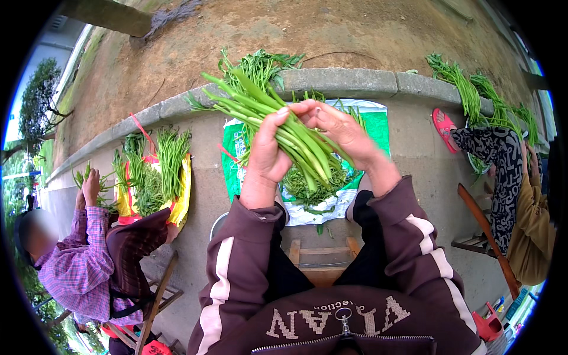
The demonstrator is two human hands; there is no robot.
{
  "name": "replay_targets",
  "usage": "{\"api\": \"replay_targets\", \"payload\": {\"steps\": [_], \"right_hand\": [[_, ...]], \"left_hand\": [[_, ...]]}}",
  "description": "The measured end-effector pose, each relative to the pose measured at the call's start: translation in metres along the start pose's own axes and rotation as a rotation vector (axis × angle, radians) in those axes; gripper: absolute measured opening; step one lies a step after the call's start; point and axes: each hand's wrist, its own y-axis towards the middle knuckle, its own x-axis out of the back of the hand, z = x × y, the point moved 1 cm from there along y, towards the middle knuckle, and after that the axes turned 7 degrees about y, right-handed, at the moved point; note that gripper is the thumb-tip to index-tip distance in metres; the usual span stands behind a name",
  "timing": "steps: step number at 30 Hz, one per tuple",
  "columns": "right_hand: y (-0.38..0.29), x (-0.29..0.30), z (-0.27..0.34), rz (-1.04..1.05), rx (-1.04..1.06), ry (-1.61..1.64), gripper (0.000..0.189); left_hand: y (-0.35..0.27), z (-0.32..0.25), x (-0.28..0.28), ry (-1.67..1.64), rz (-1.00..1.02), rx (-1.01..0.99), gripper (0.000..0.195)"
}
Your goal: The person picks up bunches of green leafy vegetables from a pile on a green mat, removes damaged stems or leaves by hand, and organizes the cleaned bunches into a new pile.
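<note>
A thick bundle of green leafy-vegetable stems (pixel 304 155), probably water spinach, hangs at a slant in front of me. My left hand (pixel 267 162) grips it from the left, thumb laid across the top. Against its right side, my right hand (pixel 348 133) has curled fingers touching the stems; its palm side is partly hidden. Beneath the hands, a green and white woven sack (pixel 377 133) lies spread on the pavement, bearing print. Trimmed leaves and stem pieces (pixel 306 188) are heaped on it between my feet.
Uncut greens (pixel 262 66) lie over the concrete kerb (pixel 337 82). To the left, a seated person (pixel 80 270) handles greens beside a yellow sack (pixel 184 177) with bunches. Another person (pixel 530 222) sits at right near more greens (pixel 457 84). A wooden stool (pixel 321 270) is under me.
</note>
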Motion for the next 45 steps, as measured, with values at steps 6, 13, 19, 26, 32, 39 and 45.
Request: {"api": "replay_targets", "payload": {"steps": [6,13,19,26,32,39,45], "right_hand": [[-0.012,0.009,0.013,0.193,-0.076,-0.289,0.024],[-0.009,0.032,0.022,0.200,-0.010,-0.390,0.029],[-0.004,0.042,0.039,-0.288,0.322,-0.210,0.028],[0.000,0.001,0.011,-0.184,0.442,-0.573,0.018],[-0.006,0.005,0.006,-0.035,0.257,-0.514,0.016],[-0.013,0.031,0.032,-0.182,0.299,-0.547,0.025],[-0.024,0.009,0.037,0.114,0.104,-0.335,0.027]], "left_hand": [[0.002,-0.008,0.005,-0.181,0.113,-0.063,0.038],[0.001,-0.016,0.012,-0.364,0.124,-0.128,0.032],[0.004,-0.010,0.010,-0.380,0.114,-0.050,0.031],[0.010,0.009,-0.008,-0.322,-0.049,0.017,0.028],[0.013,0.016,-0.005,-0.284,-0.095,0.038,0.028],[0.012,0.017,-0.010,-0.258,-0.006,0.083,0.025],[0.008,0.019,-0.019,-0.202,0.086,0.138,0.026]]}}
